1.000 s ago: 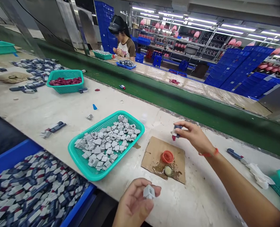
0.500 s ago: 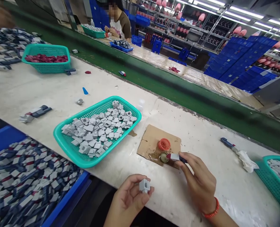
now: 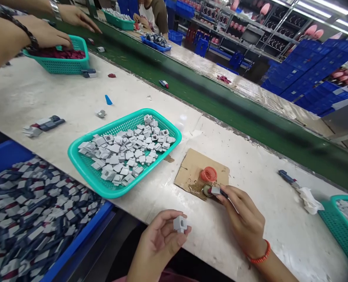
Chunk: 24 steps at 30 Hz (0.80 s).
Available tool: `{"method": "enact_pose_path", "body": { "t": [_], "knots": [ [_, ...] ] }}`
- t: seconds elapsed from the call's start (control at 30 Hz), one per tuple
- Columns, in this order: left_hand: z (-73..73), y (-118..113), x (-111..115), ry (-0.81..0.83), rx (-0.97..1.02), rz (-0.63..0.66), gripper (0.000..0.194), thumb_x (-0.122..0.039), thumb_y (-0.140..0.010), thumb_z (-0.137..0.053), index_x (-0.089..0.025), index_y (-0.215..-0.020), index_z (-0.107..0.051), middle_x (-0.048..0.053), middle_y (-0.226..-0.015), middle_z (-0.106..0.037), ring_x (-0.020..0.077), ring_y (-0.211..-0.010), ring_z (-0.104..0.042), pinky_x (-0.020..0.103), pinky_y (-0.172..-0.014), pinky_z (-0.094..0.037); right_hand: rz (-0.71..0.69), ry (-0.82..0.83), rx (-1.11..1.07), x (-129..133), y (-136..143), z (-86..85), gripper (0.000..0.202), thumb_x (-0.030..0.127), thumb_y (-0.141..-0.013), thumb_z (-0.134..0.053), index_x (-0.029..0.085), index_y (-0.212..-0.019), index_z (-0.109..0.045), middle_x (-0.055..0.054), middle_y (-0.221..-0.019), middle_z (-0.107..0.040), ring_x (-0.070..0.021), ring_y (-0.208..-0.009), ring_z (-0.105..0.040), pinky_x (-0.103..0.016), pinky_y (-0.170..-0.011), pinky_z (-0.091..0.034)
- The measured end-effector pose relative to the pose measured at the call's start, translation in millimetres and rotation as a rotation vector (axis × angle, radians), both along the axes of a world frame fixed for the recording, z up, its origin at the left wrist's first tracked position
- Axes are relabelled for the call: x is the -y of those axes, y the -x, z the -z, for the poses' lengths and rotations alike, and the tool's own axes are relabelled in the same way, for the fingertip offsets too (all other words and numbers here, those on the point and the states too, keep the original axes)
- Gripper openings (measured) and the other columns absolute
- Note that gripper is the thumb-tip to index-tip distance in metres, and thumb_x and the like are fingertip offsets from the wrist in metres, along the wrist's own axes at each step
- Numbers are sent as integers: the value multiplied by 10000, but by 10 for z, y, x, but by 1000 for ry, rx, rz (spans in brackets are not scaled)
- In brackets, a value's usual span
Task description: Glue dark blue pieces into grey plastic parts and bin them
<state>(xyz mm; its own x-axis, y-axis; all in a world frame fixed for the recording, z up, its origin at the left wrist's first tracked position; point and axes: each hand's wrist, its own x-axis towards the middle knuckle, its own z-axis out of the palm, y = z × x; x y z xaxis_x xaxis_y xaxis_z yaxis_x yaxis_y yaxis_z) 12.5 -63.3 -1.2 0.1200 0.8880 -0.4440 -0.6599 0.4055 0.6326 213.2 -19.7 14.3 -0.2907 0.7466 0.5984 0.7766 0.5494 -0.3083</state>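
Note:
Near the table's front edge, my left hand (image 3: 164,241) holds a light grey block (image 3: 180,224) between thumb and fingers, its square opening showing. My right hand (image 3: 244,215) pinches a grey and dark blue piece (image 3: 216,190) with a dark red end. That red end is at a small round cap (image 3: 207,190) on a wet piece of cardboard (image 3: 188,168). An orange-red cup (image 3: 209,174) lies tilted just behind the cap. To the left stands a green basket (image 3: 100,192) of grey blocks (image 3: 124,149).
A blue bin (image 3: 103,211) of assembled pieces is at the lower left. Another person's hands (image 3: 41,33) are at a green basket (image 3: 59,67) of dark red parts. A further basket (image 3: 335,219) stands at the right. Behind runs a green belt (image 3: 191,98).
Another person's arms have come in at the upper left, one hand now in the basket of red parts. The cup is more tilted. The view has shifted slightly; both my hands keep their pieces.

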Motion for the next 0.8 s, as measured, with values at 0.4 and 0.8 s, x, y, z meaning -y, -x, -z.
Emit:
{"method": "enact_pose_path", "body": {
  "t": [0.4,0.8],
  "knots": [
    [-136,-75,-47,32,2,-26,294,-311,-496,-864,-245,-761,-754,-4,-794,-784,134,-679,-710,193,-661,-570,180,190,-402,331,149,-85,261,211,-862,-608,267,-1117,-589,-25,-1002,-673,-175,-892,-648,-250,-761,-569],
    [-148,-147,-5,72,-38,33,340,-299,-433,-886,-249,-745,-762,-14,-625,-763,121,-597,-680,185,-608,-545,131,453,-675,493,377,-138,171,307,-833,-651,283,-1002,-656,15,-903,-713,-139,-744,-682,-156,-683,-560]
  ]
}}
